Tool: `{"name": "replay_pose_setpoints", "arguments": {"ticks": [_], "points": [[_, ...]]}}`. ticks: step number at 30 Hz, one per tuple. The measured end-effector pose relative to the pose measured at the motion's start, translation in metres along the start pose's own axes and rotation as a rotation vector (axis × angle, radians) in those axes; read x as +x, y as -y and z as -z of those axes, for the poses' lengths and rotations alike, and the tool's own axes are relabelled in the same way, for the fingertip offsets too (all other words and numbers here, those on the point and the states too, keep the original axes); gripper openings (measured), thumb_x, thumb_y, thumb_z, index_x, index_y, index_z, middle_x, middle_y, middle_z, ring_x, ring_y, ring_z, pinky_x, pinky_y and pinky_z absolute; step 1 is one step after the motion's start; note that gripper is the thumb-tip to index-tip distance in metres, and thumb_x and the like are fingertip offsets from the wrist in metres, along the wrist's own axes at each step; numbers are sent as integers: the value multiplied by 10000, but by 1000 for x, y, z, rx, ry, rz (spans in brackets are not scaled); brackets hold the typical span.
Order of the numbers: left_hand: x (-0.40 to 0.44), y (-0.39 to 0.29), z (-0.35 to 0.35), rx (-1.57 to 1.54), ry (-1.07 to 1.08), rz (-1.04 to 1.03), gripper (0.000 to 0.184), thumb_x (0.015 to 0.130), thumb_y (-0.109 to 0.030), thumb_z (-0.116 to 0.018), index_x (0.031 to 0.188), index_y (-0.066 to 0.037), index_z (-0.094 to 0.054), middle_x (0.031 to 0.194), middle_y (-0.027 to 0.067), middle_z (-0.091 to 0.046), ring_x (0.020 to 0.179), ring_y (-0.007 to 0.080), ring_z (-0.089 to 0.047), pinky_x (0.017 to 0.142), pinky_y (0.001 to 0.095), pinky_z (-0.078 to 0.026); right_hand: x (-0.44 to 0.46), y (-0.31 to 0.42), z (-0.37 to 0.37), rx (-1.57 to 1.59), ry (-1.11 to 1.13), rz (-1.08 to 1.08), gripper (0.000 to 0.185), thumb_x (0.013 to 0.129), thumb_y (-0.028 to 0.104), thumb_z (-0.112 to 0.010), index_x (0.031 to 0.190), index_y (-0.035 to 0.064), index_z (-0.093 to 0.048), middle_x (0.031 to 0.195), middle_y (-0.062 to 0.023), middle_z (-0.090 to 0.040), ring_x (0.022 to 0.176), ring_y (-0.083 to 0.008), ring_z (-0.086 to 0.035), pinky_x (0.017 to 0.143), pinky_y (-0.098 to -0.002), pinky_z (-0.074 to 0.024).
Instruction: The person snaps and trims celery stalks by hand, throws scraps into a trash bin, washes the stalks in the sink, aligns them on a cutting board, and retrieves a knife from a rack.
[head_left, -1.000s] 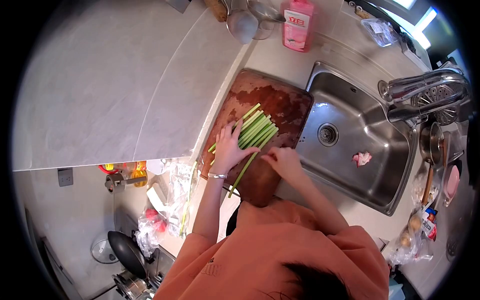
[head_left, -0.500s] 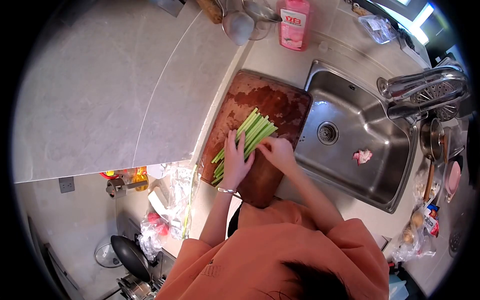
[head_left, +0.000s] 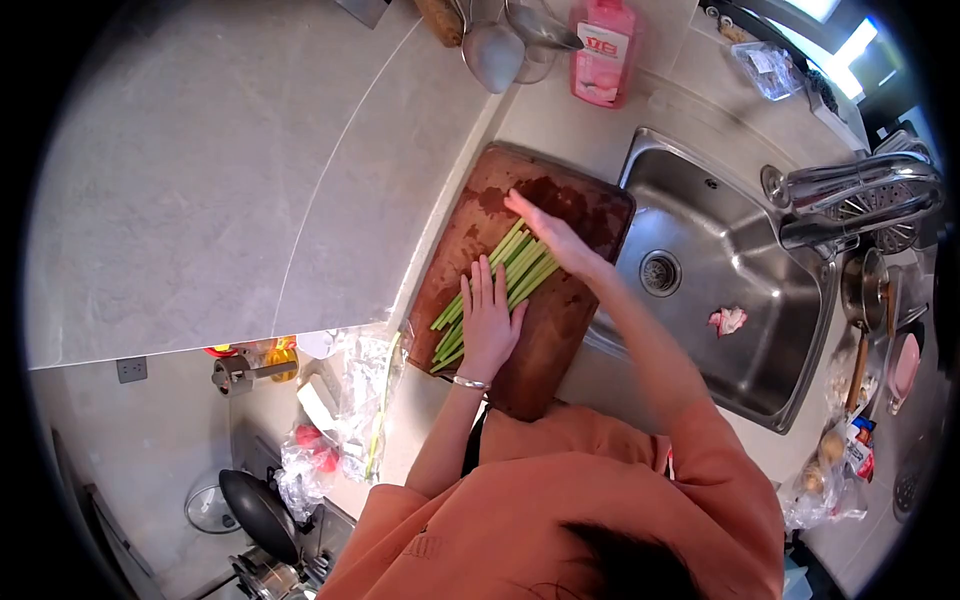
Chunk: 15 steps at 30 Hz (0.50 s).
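A bunch of cut green vegetable stalks lies slantwise on a brown wooden cutting board, which is wet at its far end. My left hand rests flat over the bunch's near half, its fingers stretched out. At the far tips of the stalks, my right hand is edge-on with its fingers extended and its palm side facing the ends. Whether the palm presses on them I cannot tell. Neither hand is gripping anything.
Right of the board is a steel sink with a pinkish-white scrap inside and a chrome faucet above. A pink detergent bottle and metal ladles stand beyond. A plastic bag lies left; a black pan is behind it.
My right hand has moved from the near side of the bunch to its far ends, and its fingers have straightened. My left hand stays on the stalks, now lying flatter. The view has shifted slightly.
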<state>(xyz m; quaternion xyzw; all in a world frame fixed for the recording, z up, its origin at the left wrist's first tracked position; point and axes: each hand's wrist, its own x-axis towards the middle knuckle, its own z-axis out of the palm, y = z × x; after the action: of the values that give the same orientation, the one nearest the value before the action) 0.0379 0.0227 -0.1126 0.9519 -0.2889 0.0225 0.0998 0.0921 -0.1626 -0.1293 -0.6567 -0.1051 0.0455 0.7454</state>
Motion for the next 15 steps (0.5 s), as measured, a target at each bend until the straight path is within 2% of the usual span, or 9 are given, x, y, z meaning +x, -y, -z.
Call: {"name": "replay_pose_setpoints", "arguments": {"ticks": [3, 5, 6, 9, 13, 15], "points": [[2, 0, 1, -16, 1, -8, 619, 868, -360, -467, 1321, 28, -298, 1403, 223, -213, 1314, 331, -187, 1072, 453, -143, 1, -5, 9, 165, -98, 9, 708, 908, 545, -236, 1403, 54, -113, 1430, -149, -216, 1337, -223, -148, 1082, -356, -96], [6, -2, 1, -18, 4, -17, 624, 869, -363, -465, 1324, 28, -293, 1404, 220, -212, 1317, 324, -185, 1073, 448, -142, -1, -3, -1, 57, 20, 18, 713, 907, 549, -224, 1402, 49, -109, 1431, -155, -207, 1337, -232, -146, 1084, -362, -96], [10, -4, -1, -15, 10, -23, 626, 870, -364, -464, 1326, 28, -290, 1405, 217, -213, 1318, 320, -183, 1074, 447, -141, 0, -4, -5, -10, 73, 13, 714, 910, 545, -216, 1400, 38, -106, 1434, -156, -197, 1338, -236, -141, 1084, -361, -97], [15, -5, -2, -10, 18, -32, 633, 873, -366, -460, 1333, 28, -276, 1407, 211, -214, 1321, 311, -180, 1075, 441, -138, 2, -13, -6, 89, -2, 39, 604, 946, 438, -254, 1387, 30, -182, 1411, -145, -269, 1313, -232, -227, 1067, -336, -159], [15, -6, 4, -29, 38, -25, 653, 875, -369, -463, 1347, 22, -240, 1417, 194, -205, 1326, 305, -173, 1079, 429, -134, 5, -3, -2, 127, -83, 37, 595, 950, 422, -254, 1373, 6, -211, 1420, -147, -246, 1323, -223, -200, 1075, -340, -147], [15, -4, -2, -42, 44, -29, 659, 874, -374, -462, 1349, 23, -235, 1421, 184, -202, 1329, 300, -168, 1081, 424, -130, 1, -3, -9, -98, 69, 26, 597, 950, 427, -235, 1373, 6, -209, 1426, -144, -229, 1328, -224, -184, 1080, -345, -135]]}}
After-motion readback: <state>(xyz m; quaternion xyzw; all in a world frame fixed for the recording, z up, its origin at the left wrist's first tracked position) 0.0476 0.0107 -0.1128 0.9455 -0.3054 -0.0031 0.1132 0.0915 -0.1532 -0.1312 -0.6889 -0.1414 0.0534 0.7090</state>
